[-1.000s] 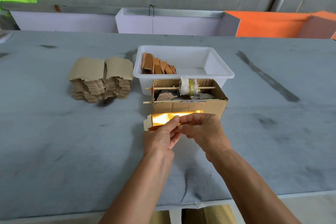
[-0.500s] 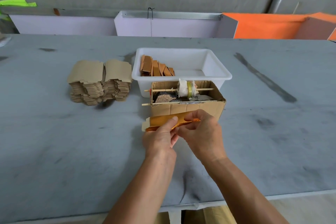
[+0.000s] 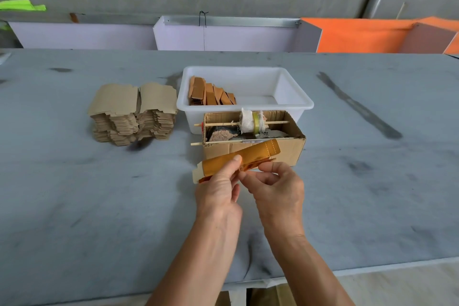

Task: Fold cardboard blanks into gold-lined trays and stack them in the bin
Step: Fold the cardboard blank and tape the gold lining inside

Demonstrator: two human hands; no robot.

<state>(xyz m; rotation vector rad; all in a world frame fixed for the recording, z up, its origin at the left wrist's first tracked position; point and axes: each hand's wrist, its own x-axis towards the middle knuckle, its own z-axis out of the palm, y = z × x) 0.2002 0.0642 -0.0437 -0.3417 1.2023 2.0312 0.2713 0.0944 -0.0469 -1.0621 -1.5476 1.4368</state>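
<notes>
A gold-lined cardboard blank [image 3: 250, 155] is held just above the table, in front of the open cardboard box, its right end tilted up. My left hand [image 3: 219, 187] pinches its middle with the thumb on the gold face. My right hand [image 3: 277, 187] has its fingertips curled at the blank's lower edge, next to the left thumb. Behind the box stands the white bin [image 3: 293, 99], with several folded trays [image 3: 211, 93] leaning at its left end. A stack of flat blanks [image 3: 133, 113] lies left of the bin.
An open cardboard box [image 3: 288, 148] holds two wooden sticks, a cloth-wrapped tape roll [image 3: 252, 120] and scraps. The grey table [image 3: 74, 194] stretches wide on both sides. Purple and orange dividers [image 3: 360, 35] line the back edge. The table's front edge runs close under my forearms.
The blank has turned from facing me with its bright gold inside to a slanted strip, right end raised. My right hand has slid from its top edge to below it.
</notes>
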